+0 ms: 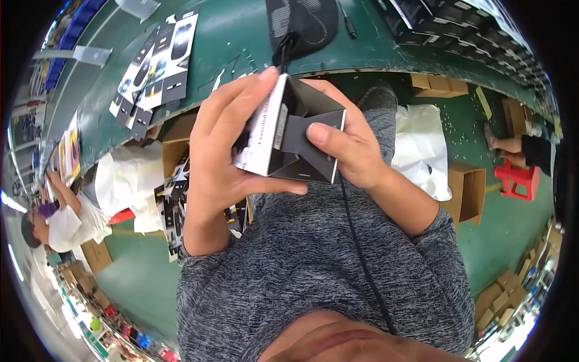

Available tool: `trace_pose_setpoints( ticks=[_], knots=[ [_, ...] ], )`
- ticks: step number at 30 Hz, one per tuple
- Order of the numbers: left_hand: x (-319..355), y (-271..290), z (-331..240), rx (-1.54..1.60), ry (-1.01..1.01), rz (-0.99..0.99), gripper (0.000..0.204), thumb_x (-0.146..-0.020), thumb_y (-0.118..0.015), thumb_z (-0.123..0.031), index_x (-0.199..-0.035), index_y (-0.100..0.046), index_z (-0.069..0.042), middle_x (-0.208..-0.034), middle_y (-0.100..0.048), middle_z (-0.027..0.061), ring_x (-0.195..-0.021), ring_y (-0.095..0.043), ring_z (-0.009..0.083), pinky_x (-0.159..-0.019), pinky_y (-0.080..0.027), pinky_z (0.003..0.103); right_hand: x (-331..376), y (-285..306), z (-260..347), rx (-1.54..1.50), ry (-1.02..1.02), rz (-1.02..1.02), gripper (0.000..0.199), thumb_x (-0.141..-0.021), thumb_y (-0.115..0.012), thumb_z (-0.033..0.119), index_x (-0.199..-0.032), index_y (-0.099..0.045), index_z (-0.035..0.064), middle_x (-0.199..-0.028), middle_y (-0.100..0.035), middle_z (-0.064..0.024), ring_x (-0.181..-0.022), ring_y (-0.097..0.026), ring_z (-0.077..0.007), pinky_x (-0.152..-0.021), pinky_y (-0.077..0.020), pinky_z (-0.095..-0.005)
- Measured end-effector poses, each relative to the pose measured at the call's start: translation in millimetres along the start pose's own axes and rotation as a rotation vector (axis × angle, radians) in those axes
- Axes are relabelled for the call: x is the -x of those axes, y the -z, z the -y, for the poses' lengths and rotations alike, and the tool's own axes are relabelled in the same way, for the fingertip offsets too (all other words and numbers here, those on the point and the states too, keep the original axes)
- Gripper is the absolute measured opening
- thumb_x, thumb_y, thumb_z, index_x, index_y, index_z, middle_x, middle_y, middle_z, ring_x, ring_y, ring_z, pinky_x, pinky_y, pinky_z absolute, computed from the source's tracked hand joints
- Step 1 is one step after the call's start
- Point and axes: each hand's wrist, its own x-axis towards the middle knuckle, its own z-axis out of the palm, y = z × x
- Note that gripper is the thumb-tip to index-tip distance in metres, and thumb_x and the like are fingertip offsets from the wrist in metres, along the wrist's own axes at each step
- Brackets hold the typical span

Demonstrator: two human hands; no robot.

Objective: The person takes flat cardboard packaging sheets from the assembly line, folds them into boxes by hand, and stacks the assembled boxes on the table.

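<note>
Between my hands is a small black and white cardboard box (260,140), held up in front of my chest with its flapped end facing me. My left hand (218,136) wraps the box's left side, fingers over the top and thumb along the lower edge. At the right, my right hand (356,145) grips the box, its thumb pressing on a dark inner flap (300,134). Its other fingers are mostly hidden behind the box. Beyond the box, a dark mesh pouch (307,24) with a black cord lies on the green table.
Flat printed carton blanks (160,63) lie at the table's left. Stacked black boxes (464,30) stand at the far right, near a black pen-like tool (348,23). Below are an open brown carton (467,190) and a red stool (517,181). Another person (66,223) sits at the left.
</note>
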Motion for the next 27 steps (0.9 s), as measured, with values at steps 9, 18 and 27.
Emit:
trace_pose_setpoints(
  ticks=[9,18,27],
  knots=[
    [-1.1,-6.6,-1.6,-0.159,-0.067,-0.037,0.102,-0.049,-0.09,-0.052,-0.136,-0.062,-0.007,-0.122,-0.066,0.013,-0.105,-0.065,0.031,-0.088,-0.048,0.041,-2.5,3.8,-5.8,0.138,0.051,-0.04,0.045,-0.096,-0.065,0.019,-0.132,-0.048,-0.0021,-0.122,-0.062,-0.0095,-0.111,-0.058,-0.0111,-0.095,-0.0484,-0.0288],
    [-3.6,-21.2,-3.2,-0.189,-0.142,-0.072,0.098,-0.055,-0.091,-0.048,-0.139,-0.059,-0.008,-0.118,-0.062,0.0146,-0.101,-0.063,0.0319,-0.086,-0.048,0.042,-1.7,-2.2,7.7,-0.106,-0.002,-0.118,0.048,-0.099,-0.056,0.026,-0.137,-0.047,-0.002,-0.12,-0.062,-0.0103,-0.11,-0.059,-0.0156,-0.101,-0.0474,-0.0326],
    [-5.9,-28.3,5.3,0.291,-0.023,0.146,0.126,-0.06,-0.094,-0.047,-0.156,-0.027,-0.001,-0.142,-0.05,0.025,-0.125,-0.054,0.042,-0.104,-0.045,0.049,-1.6,-2.6,5.1,0.2,0.222,-0.079,0.095,-0.094,-0.055,0.065,-0.153,-0.023,-0.0026,-0.144,-0.045,-0.0196,-0.135,-0.046,-0.0269,-0.113,-0.0385,-0.0418]
  ],
)
